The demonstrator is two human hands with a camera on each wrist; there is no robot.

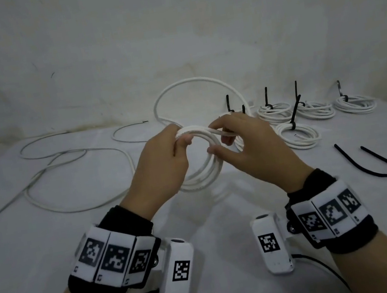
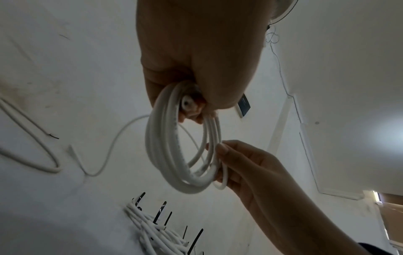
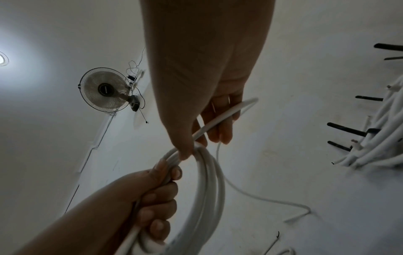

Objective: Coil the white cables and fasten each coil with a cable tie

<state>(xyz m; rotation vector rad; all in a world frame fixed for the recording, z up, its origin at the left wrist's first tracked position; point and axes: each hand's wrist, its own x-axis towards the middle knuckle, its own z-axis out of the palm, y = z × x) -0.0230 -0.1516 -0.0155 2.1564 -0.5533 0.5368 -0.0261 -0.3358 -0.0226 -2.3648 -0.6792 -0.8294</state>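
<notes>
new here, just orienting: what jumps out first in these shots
At centre, the left hand grips a half-wound white coil while the right hand feeds cable onto it. Tied coils with upright black ties sit back right; two loose cable ties lie at near right.

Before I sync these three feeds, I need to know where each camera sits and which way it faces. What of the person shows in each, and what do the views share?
Head: on the person's head, looking forward and down at the table; shows both forearms, the left hand and right hand on the coil.
Left wrist: under the left hand, looking up along it at the coil; right hand opposite.
Right wrist: under the right hand, facing the coil, left hand and a fan.
Shared: coil, both hands, tied coils.
</notes>
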